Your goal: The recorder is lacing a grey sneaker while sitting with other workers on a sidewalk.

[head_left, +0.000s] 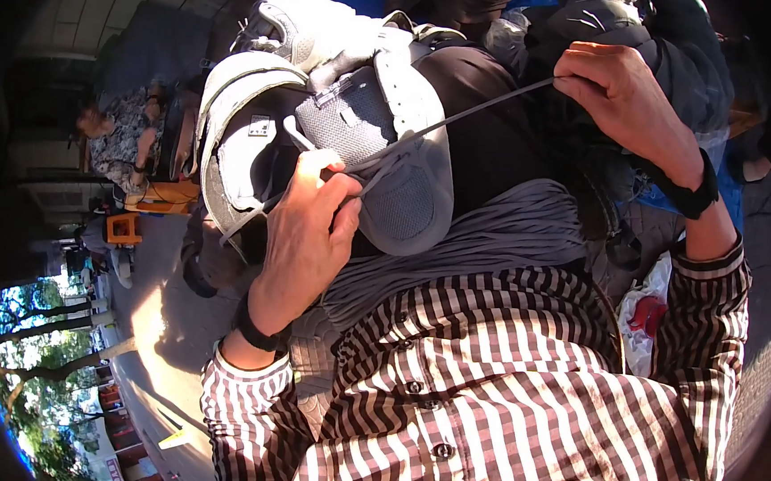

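Note:
A grey sneaker lies across my lap, its toe toward me and its padded tongue folded open. From its eyelets a thin grey shoelace runs taut up and to the right. My right hand pinches the far end of that lace, raised well away from the shoe. Beside the toe, my left hand has its thumb and fingers closed on the lace near the eyelets. A bundle of loose grey laces lies over my lap below the shoe. A second, light-coloured shoe sits beyond the first.
Dark bags and a blue sheet are at the right. A white plastic bag with something red lies by my right elbow. To the left, a person sits near an orange stool. Paved ground and trees lie farther left.

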A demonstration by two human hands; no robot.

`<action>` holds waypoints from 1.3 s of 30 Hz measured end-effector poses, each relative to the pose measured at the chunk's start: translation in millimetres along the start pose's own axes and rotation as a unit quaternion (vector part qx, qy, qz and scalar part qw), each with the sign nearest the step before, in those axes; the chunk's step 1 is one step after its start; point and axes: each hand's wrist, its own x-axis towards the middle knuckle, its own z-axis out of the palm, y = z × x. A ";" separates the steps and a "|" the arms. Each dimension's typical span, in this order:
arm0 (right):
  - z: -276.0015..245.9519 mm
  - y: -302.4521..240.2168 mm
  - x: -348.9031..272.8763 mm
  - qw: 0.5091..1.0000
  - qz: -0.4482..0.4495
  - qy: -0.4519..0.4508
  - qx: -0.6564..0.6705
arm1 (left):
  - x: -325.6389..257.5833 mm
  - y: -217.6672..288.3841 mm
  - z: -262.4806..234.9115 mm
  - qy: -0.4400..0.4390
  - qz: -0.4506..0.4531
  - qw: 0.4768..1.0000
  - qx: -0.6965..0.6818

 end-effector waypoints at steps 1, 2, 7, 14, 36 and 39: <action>-0.7 4.2 -1.4 1.000 0.003 0.000 -0.003 | 1.7 0.1 2.6 0.000 0.003 1.000 -0.003; 1.4 13.2 -1.6 1.000 -0.002 0.002 -0.009 | 2.8 0.5 4.9 -0.003 -0.017 1.000 -0.006; -5.5 40.5 0.9 0.996 -0.046 0.044 -0.063 | 10.5 5.9 9.4 -0.026 -0.125 0.987 -0.094; -20.3 68.9 20.8 0.992 0.106 -0.060 0.017 | 10.8 -10.6 16.7 0.024 -0.085 0.996 -0.006; 66.5 -19.8 5.6 0.997 0.029 0.037 0.061 | -14.1 -30.0 13.8 0.100 -0.012 0.979 0.177; 85.2 -38.2 5.4 0.999 0.004 0.024 0.039 | -19.8 -38.8 12.3 0.050 -0.013 0.976 0.212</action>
